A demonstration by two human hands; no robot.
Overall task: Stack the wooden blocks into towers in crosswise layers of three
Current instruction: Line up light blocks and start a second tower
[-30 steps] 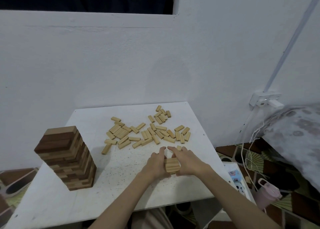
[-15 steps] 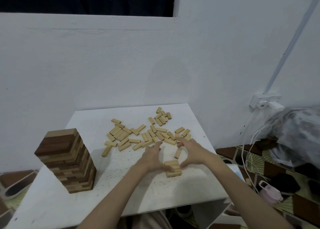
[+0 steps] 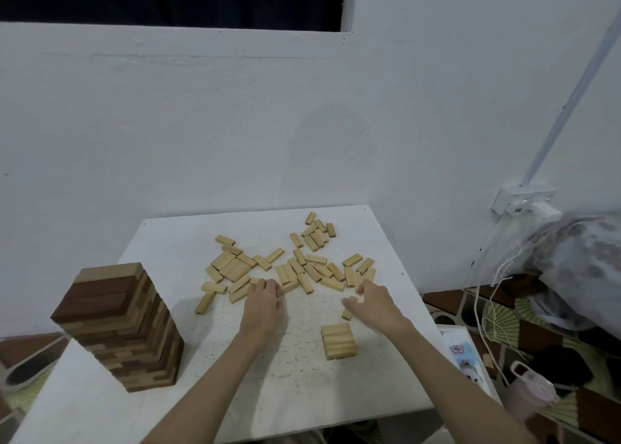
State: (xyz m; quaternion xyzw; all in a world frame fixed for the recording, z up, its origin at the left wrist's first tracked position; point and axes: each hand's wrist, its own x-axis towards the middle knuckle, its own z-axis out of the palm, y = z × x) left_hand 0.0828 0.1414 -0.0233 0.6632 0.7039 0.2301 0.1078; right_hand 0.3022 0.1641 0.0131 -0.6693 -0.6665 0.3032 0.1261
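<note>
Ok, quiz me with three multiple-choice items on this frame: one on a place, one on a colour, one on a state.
1. Where does the tall tower stand on the table?
A. near left
B. far right
C. centre

2. What colour are the loose blocks?
A. all dark brown
B. light wood
C. red

3. What is the small stack doing?
A. held in both hands
B. toppled
C. standing free, untouched

Answers:
1 A, it stands at the near left part.
2 B, the scattered pieces are pale wood.
3 C, the left hand and right hand are both up at the loose blocks, clear of it.
</note>
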